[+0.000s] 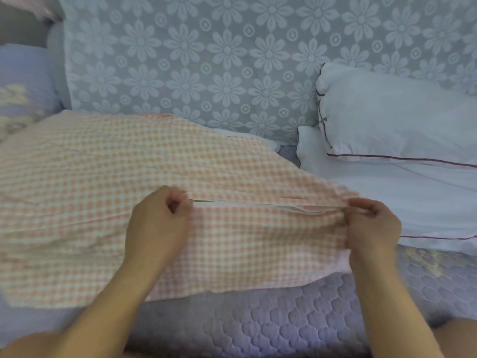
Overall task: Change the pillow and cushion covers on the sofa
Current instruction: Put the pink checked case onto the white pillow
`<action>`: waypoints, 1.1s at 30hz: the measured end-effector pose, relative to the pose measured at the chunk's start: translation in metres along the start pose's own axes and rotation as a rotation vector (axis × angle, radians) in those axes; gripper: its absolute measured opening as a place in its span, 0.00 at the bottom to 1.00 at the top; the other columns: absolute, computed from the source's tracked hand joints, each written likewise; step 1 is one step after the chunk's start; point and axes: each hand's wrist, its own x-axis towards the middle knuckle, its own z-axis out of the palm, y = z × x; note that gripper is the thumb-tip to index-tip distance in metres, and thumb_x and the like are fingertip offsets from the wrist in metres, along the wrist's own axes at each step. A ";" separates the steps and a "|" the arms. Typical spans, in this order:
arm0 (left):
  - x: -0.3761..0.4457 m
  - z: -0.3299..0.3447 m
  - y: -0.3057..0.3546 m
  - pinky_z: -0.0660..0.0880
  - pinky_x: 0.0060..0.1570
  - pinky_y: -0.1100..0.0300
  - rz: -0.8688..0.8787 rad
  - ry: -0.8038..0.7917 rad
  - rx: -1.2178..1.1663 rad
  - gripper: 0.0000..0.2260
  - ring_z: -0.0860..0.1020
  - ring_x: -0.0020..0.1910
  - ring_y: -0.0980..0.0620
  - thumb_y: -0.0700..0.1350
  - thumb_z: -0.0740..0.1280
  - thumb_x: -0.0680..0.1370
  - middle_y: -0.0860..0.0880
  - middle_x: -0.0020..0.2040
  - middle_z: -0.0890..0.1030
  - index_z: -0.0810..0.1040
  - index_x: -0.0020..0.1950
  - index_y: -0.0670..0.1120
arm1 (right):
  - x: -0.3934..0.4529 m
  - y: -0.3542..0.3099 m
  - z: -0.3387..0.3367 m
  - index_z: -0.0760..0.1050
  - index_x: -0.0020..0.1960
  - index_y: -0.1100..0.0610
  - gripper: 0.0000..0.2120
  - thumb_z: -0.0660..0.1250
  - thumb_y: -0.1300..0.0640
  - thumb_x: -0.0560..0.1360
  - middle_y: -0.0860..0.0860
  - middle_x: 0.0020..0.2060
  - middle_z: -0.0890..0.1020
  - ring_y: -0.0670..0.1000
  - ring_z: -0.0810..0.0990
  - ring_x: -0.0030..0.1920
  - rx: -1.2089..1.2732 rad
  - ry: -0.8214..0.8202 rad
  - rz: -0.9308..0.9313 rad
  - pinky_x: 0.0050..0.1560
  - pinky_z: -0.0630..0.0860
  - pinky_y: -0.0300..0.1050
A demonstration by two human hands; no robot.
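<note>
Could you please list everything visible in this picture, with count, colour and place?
Orange-and-white checked fabric pillow cover: one, orange and white, spread across the left and middle of the seat, its white-edged opening stretched between the hands.
White pillows with dark red piping: two, white, on the right, one lying on the other.
Floral-patterned backrest cover: one, pale grey-blue with lighter flowers, behind everything.
Quilted lilac seat cover: one, lilac, nearest the camera.
Lilac patterned cushion: one, lilac with pale motif, far left.
Left hand: one, pinching the left end of the opening.
Right hand: one, pinching the right end of the opening.
</note>
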 end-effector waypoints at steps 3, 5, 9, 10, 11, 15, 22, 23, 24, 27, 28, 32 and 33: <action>-0.017 -0.015 -0.013 0.71 0.40 0.65 -0.017 -0.001 -0.035 0.08 0.79 0.41 0.63 0.45 0.70 0.78 0.60 0.38 0.81 0.81 0.39 0.53 | -0.038 0.000 0.028 0.78 0.59 0.54 0.18 0.67 0.67 0.71 0.58 0.70 0.67 0.61 0.67 0.67 -0.457 0.017 -0.459 0.62 0.70 0.57; -0.024 -0.014 -0.020 0.75 0.42 0.60 0.026 0.000 -0.034 0.08 0.79 0.40 0.60 0.45 0.70 0.77 0.58 0.38 0.82 0.80 0.38 0.52 | -0.085 -0.006 0.061 0.78 0.62 0.54 0.17 0.71 0.62 0.73 0.56 0.69 0.68 0.58 0.63 0.69 -0.414 -0.314 -0.798 0.67 0.66 0.55; -0.022 -0.012 -0.035 0.77 0.45 0.54 0.047 0.066 -0.070 0.08 0.79 0.40 0.59 0.42 0.69 0.77 0.55 0.38 0.81 0.79 0.40 0.52 | -0.149 -0.011 0.137 0.79 0.61 0.56 0.17 0.68 0.61 0.72 0.53 0.59 0.78 0.56 0.71 0.61 -0.426 -0.799 -1.223 0.63 0.72 0.50; -0.019 -0.015 -0.040 0.77 0.47 0.54 0.021 0.078 -0.099 0.08 0.79 0.41 0.58 0.41 0.69 0.78 0.54 0.38 0.81 0.79 0.40 0.51 | -0.153 -0.011 0.148 0.80 0.56 0.57 0.15 0.68 0.65 0.70 0.52 0.54 0.79 0.55 0.73 0.56 -0.430 -0.803 -1.245 0.57 0.73 0.49; -0.016 -0.020 -0.044 0.77 0.47 0.56 -0.007 0.077 -0.142 0.08 0.80 0.42 0.58 0.41 0.70 0.78 0.54 0.38 0.82 0.79 0.40 0.51 | -0.154 -0.011 0.156 0.80 0.51 0.57 0.13 0.69 0.68 0.69 0.51 0.49 0.80 0.54 0.73 0.52 -0.425 -0.793 -1.242 0.52 0.73 0.47; -0.009 -0.038 -0.061 0.76 0.43 0.61 -0.068 0.014 -0.166 0.06 0.79 0.40 0.58 0.44 0.70 0.78 0.54 0.40 0.82 0.82 0.42 0.52 | -0.150 -0.006 0.162 0.78 0.42 0.56 0.11 0.74 0.70 0.70 0.48 0.39 0.77 0.49 0.71 0.41 -0.442 -0.764 -1.251 0.41 0.63 0.39; -0.010 -0.043 -0.065 0.78 0.46 0.64 -0.089 -0.023 -0.351 0.04 0.80 0.41 0.58 0.47 0.72 0.79 0.54 0.41 0.84 0.84 0.44 0.52 | -0.166 -0.005 0.143 0.79 0.54 0.60 0.12 0.75 0.64 0.72 0.55 0.50 0.76 0.55 0.72 0.50 -0.348 -0.589 -1.287 0.50 0.70 0.46; -0.012 -0.040 -0.062 0.77 0.45 0.65 -0.080 -0.040 -0.376 0.04 0.80 0.40 0.59 0.47 0.72 0.78 0.54 0.40 0.83 0.84 0.43 0.51 | -0.165 -0.003 0.140 0.80 0.51 0.60 0.07 0.74 0.63 0.74 0.54 0.46 0.77 0.55 0.72 0.47 -0.341 -0.569 -1.329 0.47 0.71 0.48; -0.013 -0.037 -0.060 0.75 0.42 0.66 -0.068 -0.045 -0.371 0.05 0.78 0.38 0.59 0.47 0.72 0.78 0.53 0.39 0.83 0.83 0.43 0.51 | -0.160 0.000 0.137 0.80 0.48 0.60 0.03 0.73 0.64 0.75 0.53 0.42 0.77 0.55 0.72 0.43 -0.330 -0.552 -1.353 0.44 0.72 0.49; -0.013 -0.030 -0.056 0.74 0.41 0.65 -0.046 0.016 -0.271 0.06 0.77 0.37 0.60 0.46 0.71 0.78 0.55 0.37 0.81 0.81 0.42 0.52 | -0.142 0.001 0.126 0.81 0.41 0.63 0.03 0.69 0.67 0.73 0.54 0.35 0.76 0.56 0.72 0.37 -0.308 -0.480 -1.350 0.36 0.69 0.49; -0.010 -0.033 -0.057 0.76 0.42 0.61 -0.039 0.059 -0.232 0.06 0.78 0.38 0.60 0.46 0.70 0.78 0.55 0.38 0.81 0.80 0.41 0.52 | -0.136 -0.001 0.120 0.81 0.41 0.63 0.03 0.69 0.67 0.72 0.54 0.34 0.75 0.57 0.73 0.37 -0.305 -0.454 -1.350 0.36 0.67 0.48; 0.015 -0.065 -0.073 0.78 0.45 0.50 -0.048 0.272 -0.074 0.06 0.79 0.41 0.52 0.46 0.69 0.77 0.54 0.39 0.80 0.77 0.40 0.52 | -0.116 -0.015 0.101 0.80 0.40 0.63 0.04 0.71 0.65 0.74 0.54 0.36 0.76 0.57 0.74 0.40 -0.340 -0.420 -1.249 0.38 0.67 0.48; 0.019 -0.077 -0.082 0.77 0.45 0.51 -0.074 0.314 -0.025 0.05 0.79 0.42 0.51 0.46 0.69 0.77 0.54 0.39 0.80 0.77 0.40 0.52 | -0.114 -0.017 0.102 0.80 0.40 0.62 0.05 0.73 0.66 0.74 0.54 0.35 0.76 0.57 0.74 0.40 -0.350 -0.431 -1.219 0.38 0.67 0.48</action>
